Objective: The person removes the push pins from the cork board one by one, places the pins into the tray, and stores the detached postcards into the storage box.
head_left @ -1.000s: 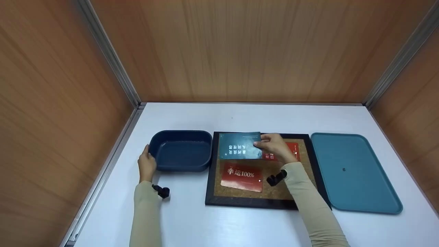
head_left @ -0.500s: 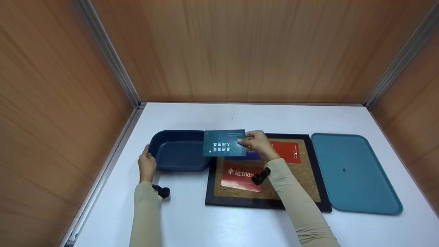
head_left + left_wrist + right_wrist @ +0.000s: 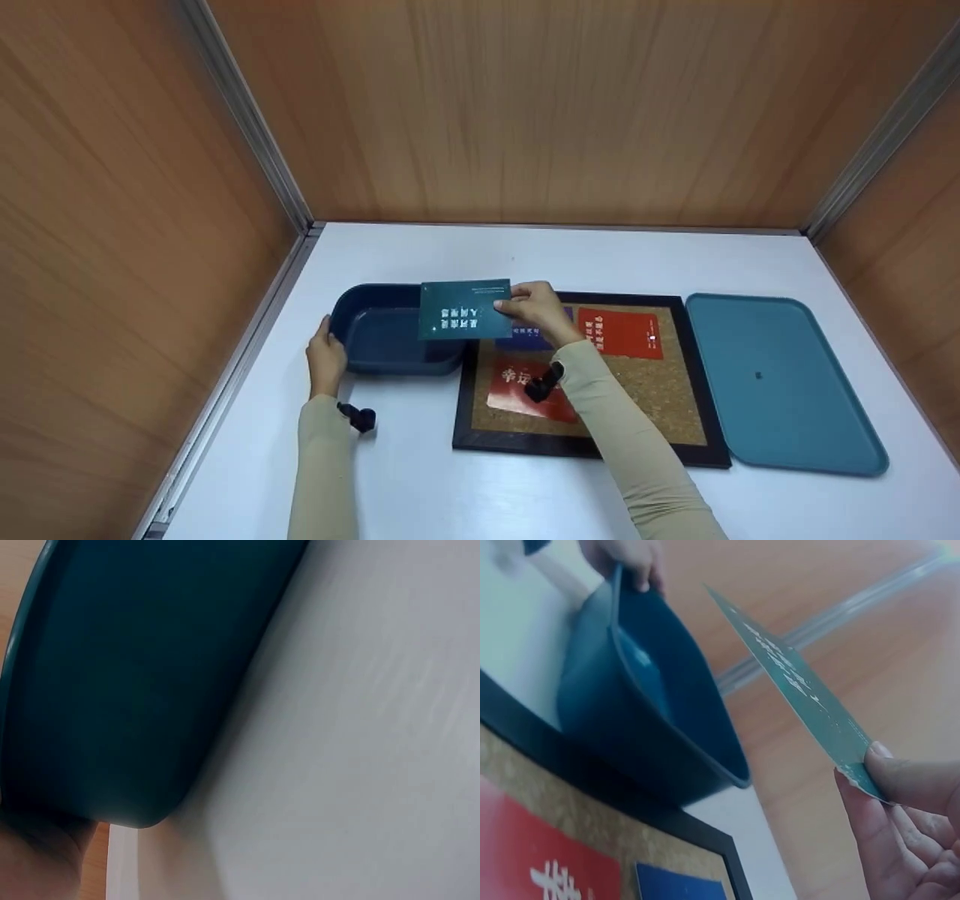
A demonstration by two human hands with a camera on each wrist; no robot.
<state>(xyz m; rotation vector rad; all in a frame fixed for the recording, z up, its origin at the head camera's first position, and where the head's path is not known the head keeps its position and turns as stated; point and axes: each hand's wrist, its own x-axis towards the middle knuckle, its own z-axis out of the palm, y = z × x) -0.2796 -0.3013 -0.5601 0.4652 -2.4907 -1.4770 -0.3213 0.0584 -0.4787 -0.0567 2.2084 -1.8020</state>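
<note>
My right hand (image 3: 536, 307) pinches a green card (image 3: 465, 309) with white lettering by its right edge, between thumb and fingers. In the head view the card covers the right part of a dark blue bin (image 3: 375, 371); the right wrist view shows it held up in the air, apart from the bin. My left hand (image 3: 326, 364) grips the bin's left end, with fingertips (image 3: 641, 579) over the rim in the right wrist view. Below my right hand lies a framed cork board (image 3: 660, 394) bearing a red card (image 3: 626, 334), a partly hidden blue card (image 3: 529, 339) and another red card (image 3: 510, 394).
A flat teal tray (image 3: 787, 382) lies right of the board, close to its frame. Wood-grain panels (image 3: 525, 112) enclose the white table (image 3: 420, 480) at the back and both sides. The bin stands against the board's left edge.
My right hand has carried the green card left, from above the board to over the bin's right part. The blue card beneath has come into view. My left hand stays at the bin.
</note>
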